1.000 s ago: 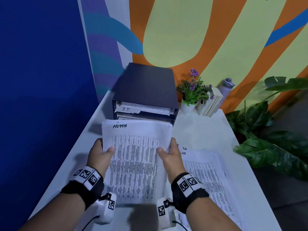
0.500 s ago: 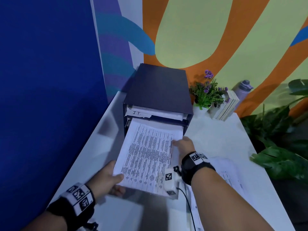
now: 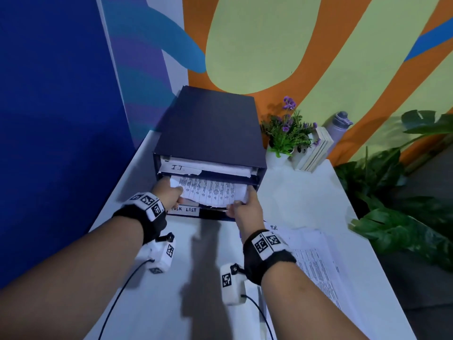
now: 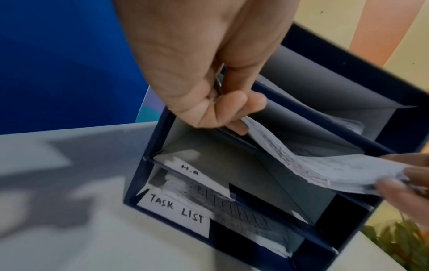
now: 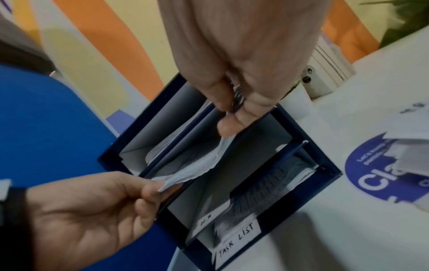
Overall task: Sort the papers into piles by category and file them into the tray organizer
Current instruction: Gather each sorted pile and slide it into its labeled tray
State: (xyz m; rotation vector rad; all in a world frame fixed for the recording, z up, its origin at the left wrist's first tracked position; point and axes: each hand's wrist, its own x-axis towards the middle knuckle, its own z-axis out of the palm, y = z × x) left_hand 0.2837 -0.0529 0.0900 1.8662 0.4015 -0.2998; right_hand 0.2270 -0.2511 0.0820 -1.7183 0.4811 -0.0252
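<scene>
The dark blue tray organizer (image 3: pixel 208 133) stands at the back of the white table (image 3: pixel 306 204). Its top slot holds papers marked I.T. (image 3: pixel 179 168). A stack of printed papers (image 3: pixel 208 192) lies mostly inside the second slot, its near edge sticking out and sagging. My left hand (image 3: pixel 177 195) pinches the stack's left corner (image 4: pixel 253 126). My right hand (image 3: pixel 241 203) pinches the right corner (image 5: pixel 224 141). Lower slots carry an H.R label (image 4: pixel 190 169) and a TASK LIST label (image 4: pixel 176 209), with papers in them.
Another pile of printed sheets (image 3: pixel 311 253) lies on the table to the right, partly over a blue round logo (image 5: pixel 371 176). A small flower pot (image 3: pixel 286 136), some books (image 3: pixel 316 150) and a bottle (image 3: pixel 338 126) stand right of the organizer. A blue wall (image 3: pixel 61 119) runs along the left.
The stack has slid far into the second slot. Both hands moved forward to the organizer's front, and my left hand shifted from the stack's near end to its left corner.
</scene>
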